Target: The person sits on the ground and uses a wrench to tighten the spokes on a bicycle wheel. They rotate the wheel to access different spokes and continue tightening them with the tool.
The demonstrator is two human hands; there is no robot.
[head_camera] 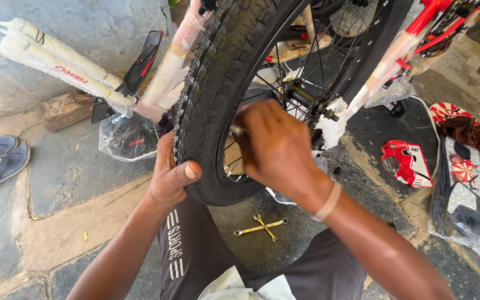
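left hand (169,176) grips the black tyre (218,83), right hand (273,145) clenches a small tool (236,131).

Left hand (169,176) cupped, thumb extended rightward; right hand (273,145) closed in a loose fist, wrist bent, forearms converging.

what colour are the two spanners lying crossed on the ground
Yellowish gold, the crossed spanners show best in the head view.

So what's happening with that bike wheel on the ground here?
A person is working on a black bicycle tyre. The left hand grips the tyre's outer tread, thumb on top. The right hand reaches inside the rim among the spokes, pinching a small metal part. Two crossed spanners lie untouched on the stone floor below.
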